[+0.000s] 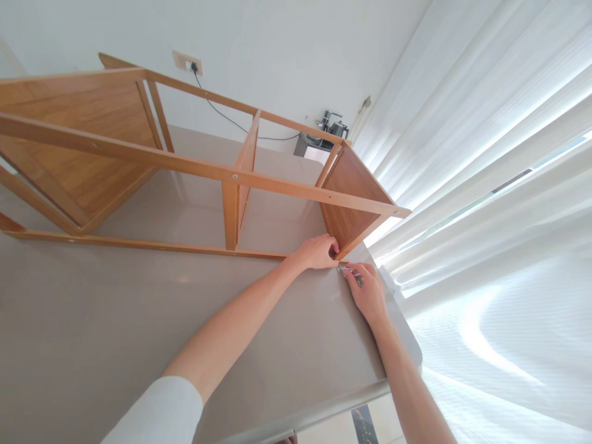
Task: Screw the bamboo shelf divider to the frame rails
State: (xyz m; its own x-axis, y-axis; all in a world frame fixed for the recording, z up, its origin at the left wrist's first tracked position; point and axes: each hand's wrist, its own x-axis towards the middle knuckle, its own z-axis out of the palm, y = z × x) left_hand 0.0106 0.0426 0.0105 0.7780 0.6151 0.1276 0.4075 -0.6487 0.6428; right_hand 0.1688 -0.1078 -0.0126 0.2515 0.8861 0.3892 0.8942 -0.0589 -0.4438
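Observation:
A wooden shelf rack (287,185) lies on its side across a grey table (259,345), its panels standing upright between long rails. My left hand (319,251) is closed around the rack's near lower corner at the right, with thumb and fingers curled at the end panel's foot. Just right of it, my right hand (369,293) pinches a small silver tool (358,279). The tool's thin tip meets the end of the bottom rail; my fingers hide much of it, and its exact kind is unclear.
Sheer white curtains (499,246) hang close along the table's right edge. Behind the rack, a kettle (339,129) stands on a dark unit, with a black cord running to a wall socket (187,62). The table's rounded corner lies by my right forearm.

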